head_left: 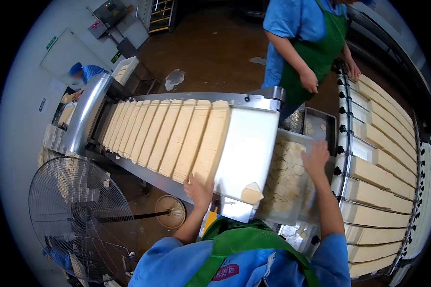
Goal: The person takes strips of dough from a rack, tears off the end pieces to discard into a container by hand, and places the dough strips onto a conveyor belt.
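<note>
Long rows of thin, pale yellow slices (170, 136) stand side by side on the metal-edged conveyor (157, 179). My left hand (199, 192) is at the near end of the rightmost row (212, 138), its fingers and thumb closed around that end. Over the right side of a plastic bin (289, 216) is my right hand (317, 158), slightly blurred, with its fingers apart and nothing visible in it. Loose and broken slices (285, 174) fill the bin. A few loose slices (252, 193) lie on the white belt (251, 143) near its front corner.
To the right, a rack with black knobs (341, 128) carries more rows of slices (380, 167). A co-worker in a green apron (316, 52) stands behind it, one hand at its far end. A large fan (81, 215) stands left. Another person (87, 72) is farther back.
</note>
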